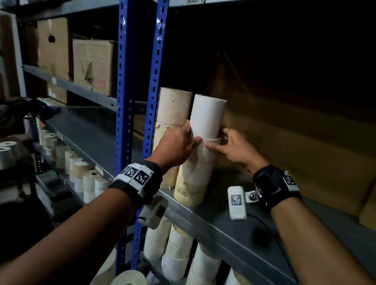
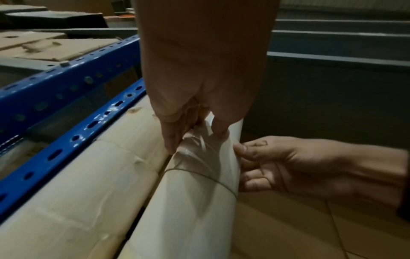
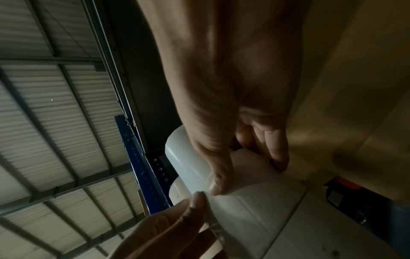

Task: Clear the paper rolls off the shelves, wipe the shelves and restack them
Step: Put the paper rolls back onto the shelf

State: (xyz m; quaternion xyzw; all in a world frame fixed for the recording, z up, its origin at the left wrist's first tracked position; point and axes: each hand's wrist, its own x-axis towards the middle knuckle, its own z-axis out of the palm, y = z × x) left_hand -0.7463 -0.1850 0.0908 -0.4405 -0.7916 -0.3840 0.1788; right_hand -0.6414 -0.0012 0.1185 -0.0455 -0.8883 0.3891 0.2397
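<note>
Both hands close on one stack of paper rolls standing on the grey shelf [image 1: 228, 215], and the step in hand looks like either lifting the top roll off or setting it square on the pile; the frames alone cannot say which, though the bare stretch of shelf beside the stack fits either. The left hand [image 1: 178, 145] wraps its fingers round the left side of the white top roll [image 1: 207, 117] at the seam where it meets the roll below [image 1: 200, 163], thumb across the front. The right hand [image 1: 233, 149] mirrors it from the other side, thumb pointing in at the same seam, fingers curled behind; so each grip is curled on the roll, neither spread. The wrist views show fingertips of both hands meeting at that joint, with what seems to be a clear film or tape there. Just left of the grip stands a yellower stack [image 1: 173, 118], touching or nearly touching the blue upright [image 1: 154, 72]; behind and right of the grip sits a cardboard box [image 1: 294, 150]. Below the grip, under the shelf, more rolls [image 1: 178, 251] stand packed. The next move calls for keeping the top roll plumb: the pile is tall and narrow, so any sideways pull at the seam could tip the rolls underneath, and the neighbour stack leaves little room for the left fingers.
</note>
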